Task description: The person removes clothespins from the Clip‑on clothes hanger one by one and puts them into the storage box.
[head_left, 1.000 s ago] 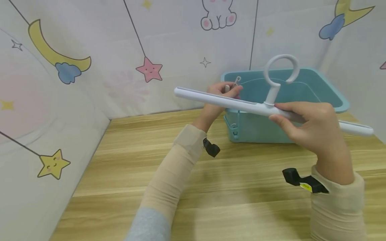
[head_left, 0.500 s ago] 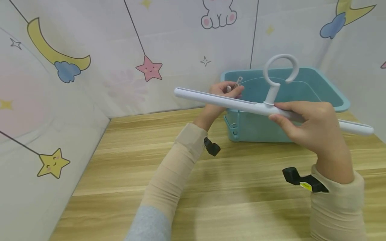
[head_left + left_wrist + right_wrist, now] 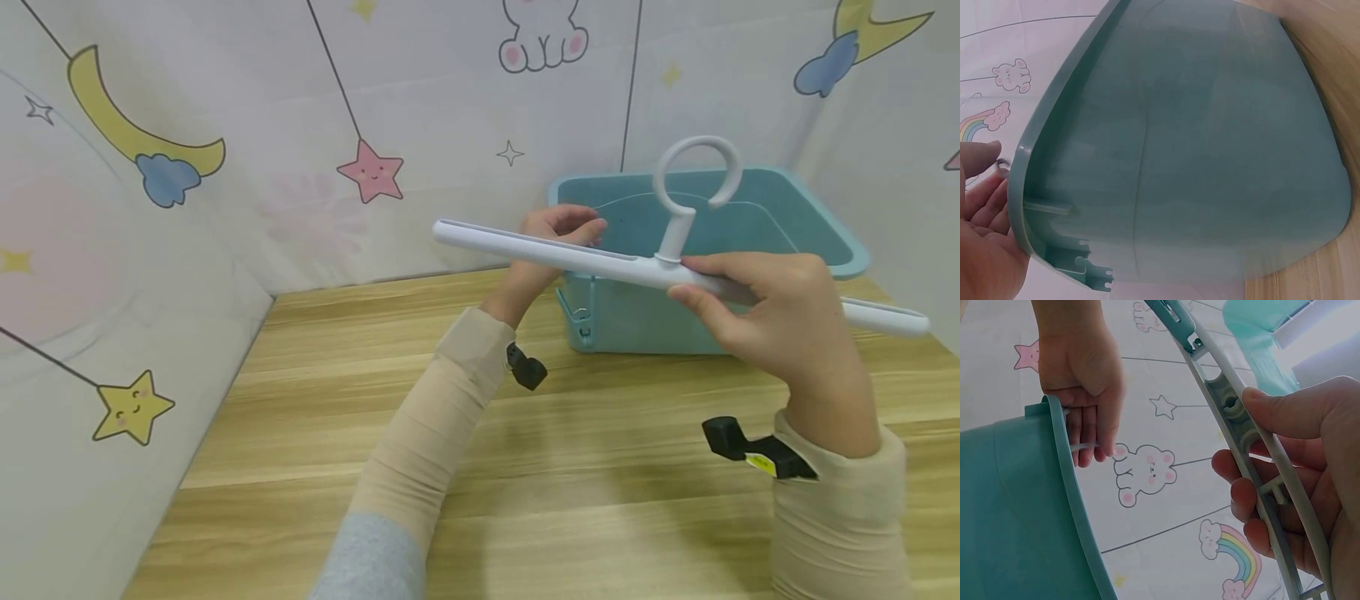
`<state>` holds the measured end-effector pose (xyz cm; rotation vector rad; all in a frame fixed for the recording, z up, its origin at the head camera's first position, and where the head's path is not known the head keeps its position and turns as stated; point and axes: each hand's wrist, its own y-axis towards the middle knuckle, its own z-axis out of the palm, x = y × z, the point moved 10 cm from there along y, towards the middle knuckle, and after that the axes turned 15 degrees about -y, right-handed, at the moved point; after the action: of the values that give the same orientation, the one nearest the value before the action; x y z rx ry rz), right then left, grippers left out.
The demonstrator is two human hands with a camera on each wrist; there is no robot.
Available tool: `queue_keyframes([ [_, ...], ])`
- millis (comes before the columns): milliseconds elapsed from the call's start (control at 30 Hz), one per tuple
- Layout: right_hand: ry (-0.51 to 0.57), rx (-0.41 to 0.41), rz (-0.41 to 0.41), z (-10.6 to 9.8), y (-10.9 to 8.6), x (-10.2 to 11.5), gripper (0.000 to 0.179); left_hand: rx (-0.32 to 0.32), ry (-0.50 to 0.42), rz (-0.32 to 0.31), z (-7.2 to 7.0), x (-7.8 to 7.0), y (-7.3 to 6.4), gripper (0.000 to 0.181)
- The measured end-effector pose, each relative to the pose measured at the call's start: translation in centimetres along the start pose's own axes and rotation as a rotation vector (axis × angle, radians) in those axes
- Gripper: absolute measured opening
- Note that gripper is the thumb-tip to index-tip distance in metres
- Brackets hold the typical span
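My right hand (image 3: 787, 308) grips a white clothes hanger (image 3: 555, 252) near its middle, thumb on the near side. Its round hook points up. The right wrist view shows the hollow, ribbed underside of the hanger (image 3: 1275, 487) between thumb and fingers. At the left end of the teal basin, my left hand (image 3: 551, 237) is bent at the rim. A small pale piece (image 3: 1085, 445) sits between its thumb and fingers; most of it is hidden. In the left wrist view only a little loop of that piece (image 3: 1002, 166) shows between the fingertips.
The teal basin (image 3: 645, 321) stands on the wood-grain table (image 3: 360, 400) against the printed wall cloth (image 3: 450, 100). A latch-like fitting (image 3: 581, 321) is on its near left corner. The hanger passes in front of the basin.
The small pale piece with a holed end stood up above my left fingers before; now it is out of sight in the head view. The right hand and hanger have barely moved.
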<state>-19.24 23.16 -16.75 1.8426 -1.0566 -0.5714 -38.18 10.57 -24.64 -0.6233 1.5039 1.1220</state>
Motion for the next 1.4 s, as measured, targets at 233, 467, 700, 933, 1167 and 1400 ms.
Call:
queue_keyframes([
  [233, -0.001, 0.002, 0.005, 0.0, 0.0, -0.1, 0.067, 0.006, -0.016, -0.009, 0.0, 0.2, -0.1, 0.031],
  [467, -0.005, 0.001, 0.009, 0.0, -0.1, -0.2, 0.067, 0.043, -0.084, 0.037, -0.2, -0.3, -0.6, 0.029],
  [700, 0.004, -0.010, 0.008, 0.2, 0.0, 0.0, 0.066, 0.055, -0.076, 0.056, -1.3, -0.9, -1.7, 0.029],
  [933, 0.008, -0.009, 0.013, 0.3, 0.0, 0.0, 0.065, -0.049, 0.017, 0.072, -3.5, -1.5, -2.7, 0.028],
  [1167, -0.003, -0.007, 0.016, 0.4, -0.1, -0.1, 0.066, -0.110, 0.030, 0.038, -4.8, -1.9, -3.7, 0.031],
  [1400, -0.006, -0.011, 0.021, 0.4, -0.1, -0.1, 0.066, -0.158, -0.213, 0.022, -5.6, -1.8, -5.0, 0.027],
])
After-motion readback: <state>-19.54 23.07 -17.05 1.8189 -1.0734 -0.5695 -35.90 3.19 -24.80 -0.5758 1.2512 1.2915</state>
